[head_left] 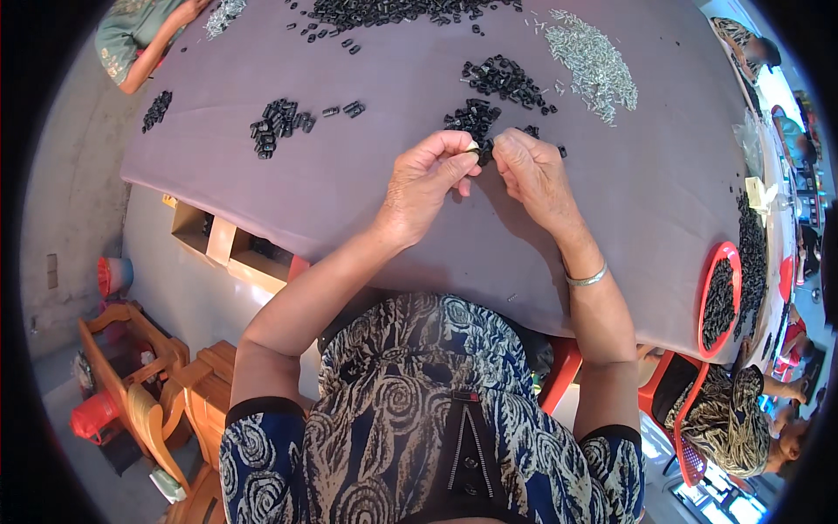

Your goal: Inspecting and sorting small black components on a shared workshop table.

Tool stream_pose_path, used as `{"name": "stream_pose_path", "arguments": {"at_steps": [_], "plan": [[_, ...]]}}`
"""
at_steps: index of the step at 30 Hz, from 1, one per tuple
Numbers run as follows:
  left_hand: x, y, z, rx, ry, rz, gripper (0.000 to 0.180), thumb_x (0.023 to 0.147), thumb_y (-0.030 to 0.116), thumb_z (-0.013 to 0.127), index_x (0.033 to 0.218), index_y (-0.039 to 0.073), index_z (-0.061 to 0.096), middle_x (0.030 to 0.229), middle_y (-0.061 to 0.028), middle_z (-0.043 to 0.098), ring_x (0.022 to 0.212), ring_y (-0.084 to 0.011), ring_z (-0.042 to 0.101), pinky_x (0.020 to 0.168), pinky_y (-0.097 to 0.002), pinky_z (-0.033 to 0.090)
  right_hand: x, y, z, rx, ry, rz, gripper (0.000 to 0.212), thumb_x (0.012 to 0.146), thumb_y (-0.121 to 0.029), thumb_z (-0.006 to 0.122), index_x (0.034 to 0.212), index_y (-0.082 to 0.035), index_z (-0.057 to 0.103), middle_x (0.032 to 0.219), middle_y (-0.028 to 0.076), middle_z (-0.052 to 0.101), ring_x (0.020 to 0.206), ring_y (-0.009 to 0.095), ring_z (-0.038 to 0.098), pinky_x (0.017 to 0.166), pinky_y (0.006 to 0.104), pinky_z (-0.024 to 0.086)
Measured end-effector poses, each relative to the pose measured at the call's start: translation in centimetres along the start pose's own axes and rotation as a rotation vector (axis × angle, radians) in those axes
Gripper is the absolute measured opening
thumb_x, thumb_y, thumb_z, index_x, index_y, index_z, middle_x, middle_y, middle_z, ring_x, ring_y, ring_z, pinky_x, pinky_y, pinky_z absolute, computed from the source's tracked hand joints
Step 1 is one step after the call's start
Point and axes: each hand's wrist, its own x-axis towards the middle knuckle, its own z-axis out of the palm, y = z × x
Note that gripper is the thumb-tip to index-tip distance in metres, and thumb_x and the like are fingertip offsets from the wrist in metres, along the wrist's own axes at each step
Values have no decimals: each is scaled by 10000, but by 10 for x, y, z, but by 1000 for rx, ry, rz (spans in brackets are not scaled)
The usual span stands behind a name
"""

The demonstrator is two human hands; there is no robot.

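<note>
Above the purple-grey cloth on the table (367, 205), my two hands meet close together, fingertips nearly touching. My left hand (425, 182) pinches a small black plastic part (474, 151) between thumb and forefinger. Beside it, my right hand (534, 179) is closed with its fingers curled in; whatever it grips is hidden. Just beyond the hands lies a heap of small black parts (471, 115), with another black heap (504, 79) behind it. A spread of small silver screws (595, 68) lies to the far right of these.
Black cylindrical pieces (278, 128) lie left of my hands, and a wide black spread (393, 10) at the far edge. A red tray (735, 262) of black parts stands at right. Another person's arm (153, 54) reaches in at far left. Wooden furniture (144, 375) stands lower left.
</note>
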Motion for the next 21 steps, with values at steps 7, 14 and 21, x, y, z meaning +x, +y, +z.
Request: {"name": "stream_pose_path", "arguments": {"at_steps": [7, 14, 21], "plan": [[2, -5, -5, -29, 31, 9, 130, 916, 76, 562, 1035, 27, 578, 830, -39, 581, 670, -92, 529, 595, -208, 446, -3, -17, -11, -402, -36, -46, 206, 898, -197, 579, 807, -12, 594, 620, 84, 493, 574, 165, 477, 561, 294, 413], [0, -2, -8, -29, 65, 5, 134, 918, 66, 556, 1044, 22, 564, 828, -43, 567, 662, -94, 507, 598, -226, 446, -37, -51, -40, -594, -12, -141, 207, 715, -87, 727, 889, -29, 629, 733, 52, 560, 573, 155, 519, 544, 275, 445], [2, -2, -4, -26, 34, -3, 116, 920, 61, 552, 1029, 23, 566, 827, -41, 561, 686, -92, 504, 601, -230, 443, -101, -47, -31, -541, -452, -38, 313, 645, -92, 732, 902, -43, 560, 836, 82, 530, 772, 266, 563, 644, 354, 468]]}}
